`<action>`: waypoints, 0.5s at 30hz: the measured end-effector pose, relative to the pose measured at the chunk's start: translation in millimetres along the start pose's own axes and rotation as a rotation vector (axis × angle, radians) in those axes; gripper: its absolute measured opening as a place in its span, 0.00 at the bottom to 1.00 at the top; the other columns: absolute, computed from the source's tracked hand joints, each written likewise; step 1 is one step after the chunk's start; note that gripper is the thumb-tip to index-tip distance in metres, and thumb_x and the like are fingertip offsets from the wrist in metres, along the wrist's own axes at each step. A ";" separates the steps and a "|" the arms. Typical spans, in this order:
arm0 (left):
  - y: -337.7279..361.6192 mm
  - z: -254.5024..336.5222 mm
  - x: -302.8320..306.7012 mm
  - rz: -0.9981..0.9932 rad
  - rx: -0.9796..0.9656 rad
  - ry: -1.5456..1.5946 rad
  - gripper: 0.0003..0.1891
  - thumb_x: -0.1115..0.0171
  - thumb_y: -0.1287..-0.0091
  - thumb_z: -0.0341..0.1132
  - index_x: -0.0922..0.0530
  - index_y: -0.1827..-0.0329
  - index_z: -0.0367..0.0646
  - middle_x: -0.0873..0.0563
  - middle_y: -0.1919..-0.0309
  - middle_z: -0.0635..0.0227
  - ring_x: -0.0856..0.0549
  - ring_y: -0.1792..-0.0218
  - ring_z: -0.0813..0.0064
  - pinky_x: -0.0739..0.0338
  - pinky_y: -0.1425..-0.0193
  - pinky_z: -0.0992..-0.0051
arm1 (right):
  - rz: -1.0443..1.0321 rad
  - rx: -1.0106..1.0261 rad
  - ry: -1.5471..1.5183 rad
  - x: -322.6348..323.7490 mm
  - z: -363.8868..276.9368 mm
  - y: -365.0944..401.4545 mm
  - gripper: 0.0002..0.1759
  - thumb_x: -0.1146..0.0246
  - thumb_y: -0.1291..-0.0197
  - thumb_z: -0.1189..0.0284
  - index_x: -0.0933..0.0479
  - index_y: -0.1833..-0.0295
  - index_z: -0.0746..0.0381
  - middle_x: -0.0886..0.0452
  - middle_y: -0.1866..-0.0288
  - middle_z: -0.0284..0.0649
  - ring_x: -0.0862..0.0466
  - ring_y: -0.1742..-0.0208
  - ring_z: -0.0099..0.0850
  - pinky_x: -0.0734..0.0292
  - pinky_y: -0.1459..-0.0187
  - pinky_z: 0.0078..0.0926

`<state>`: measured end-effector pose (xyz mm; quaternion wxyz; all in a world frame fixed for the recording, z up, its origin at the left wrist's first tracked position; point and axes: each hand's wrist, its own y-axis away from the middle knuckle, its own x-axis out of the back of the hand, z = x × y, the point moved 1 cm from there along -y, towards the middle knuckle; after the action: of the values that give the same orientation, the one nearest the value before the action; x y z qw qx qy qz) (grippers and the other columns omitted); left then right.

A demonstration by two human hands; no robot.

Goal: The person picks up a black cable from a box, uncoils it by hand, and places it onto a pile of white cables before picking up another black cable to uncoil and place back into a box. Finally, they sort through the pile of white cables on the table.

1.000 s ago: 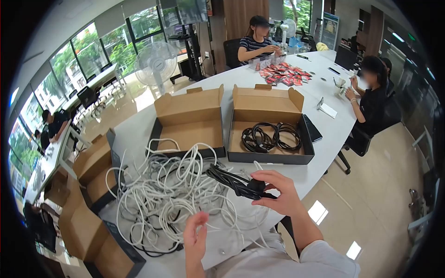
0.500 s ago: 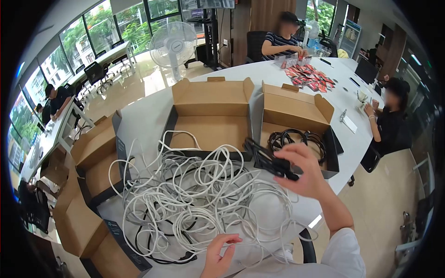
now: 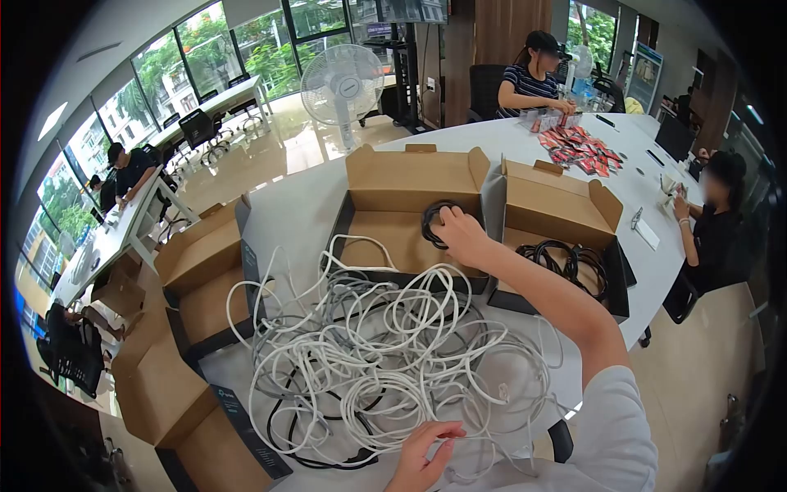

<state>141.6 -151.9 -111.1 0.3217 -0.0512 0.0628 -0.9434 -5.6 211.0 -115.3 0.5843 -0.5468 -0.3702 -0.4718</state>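
A coiled black cable [image 3: 430,225] is in my right hand [image 3: 466,236], whose fingers are closed on it inside the middle cardboard box [image 3: 414,175]. Low in view, my left hand [image 3: 424,457] is at the front edge of a large tangle of white and grey cables [image 3: 385,353]. Its fingers are stretched out with the thumb apart, and nothing shows in its grasp. Several coiled black cables [image 3: 566,264] lie in the right cardboard box [image 3: 557,190], under my right forearm. More black cable [image 3: 283,426] lies among the white ones.
Two more open boxes stand at left: an upper-left box [image 3: 215,316] and a lower-left box [image 3: 160,385]. Red packets [image 3: 580,149] lie on the far table, where one person [image 3: 529,82] sits. Another person [image 3: 711,213] sits at right. A fan [image 3: 343,86] stands behind the table.
My right hand has carried the black cable from beside the right box leftward and away into the middle box. The view has shifted, while my left hand stays by the tangle.
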 end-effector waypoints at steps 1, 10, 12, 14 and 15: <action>1.5 -2.7 3.1 -0.066 0.040 -0.040 0.15 0.46 0.37 0.23 0.23 0.47 0.37 0.15 0.59 0.62 0.18 0.57 0.72 0.27 0.48 0.73 | -0.046 -0.005 0.059 -7.0 -2.3 -2.1 0.25 0.24 0.64 0.69 0.21 0.56 0.61 0.30 0.51 0.44 0.26 0.49 0.43 0.24 0.49 0.38; 14.4 -8.6 4.3 -0.088 0.003 -0.015 0.14 0.46 0.35 0.24 0.23 0.47 0.36 0.16 0.59 0.62 0.18 0.56 0.71 0.27 0.48 0.73 | -0.232 -0.080 -0.188 36.2 25.3 8.0 0.39 0.31 0.50 0.51 0.31 0.36 0.60 0.31 0.39 0.51 0.28 0.39 0.48 0.29 0.40 0.41; 18.5 -8.4 1.9 -0.051 -0.022 -0.009 0.14 0.46 0.36 0.23 0.23 0.47 0.36 0.16 0.59 0.61 0.18 0.56 0.71 0.27 0.48 0.73 | -0.132 -0.030 -0.280 57.4 29.2 19.8 0.38 0.32 0.49 0.53 0.31 0.36 0.62 0.30 0.40 0.51 0.27 0.40 0.47 0.30 0.40 0.40; 23.8 -6.6 -1.9 -0.008 -0.041 -0.017 0.14 0.46 0.37 0.23 0.22 0.48 0.35 0.16 0.60 0.61 0.18 0.58 0.71 0.27 0.49 0.74 | -0.076 0.007 -0.351 85.1 20.2 38.7 0.36 0.33 0.47 0.56 0.32 0.36 0.65 0.29 0.41 0.51 0.26 0.42 0.46 0.30 0.41 0.38; 27.1 -5.2 -4.2 0.001 -0.051 -0.027 0.14 0.46 0.37 0.23 0.22 0.48 0.35 0.16 0.61 0.61 0.18 0.58 0.71 0.27 0.49 0.74 | -0.091 0.018 -0.368 96.6 14.2 49.3 0.36 0.33 0.46 0.56 0.32 0.36 0.65 0.29 0.41 0.50 0.26 0.42 0.46 0.30 0.41 0.38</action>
<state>160.5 -170.1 -120.6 0.3216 -0.0722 0.0825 -0.9405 69.8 208.8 -36.1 0.4898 -0.6012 -0.4994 -0.3864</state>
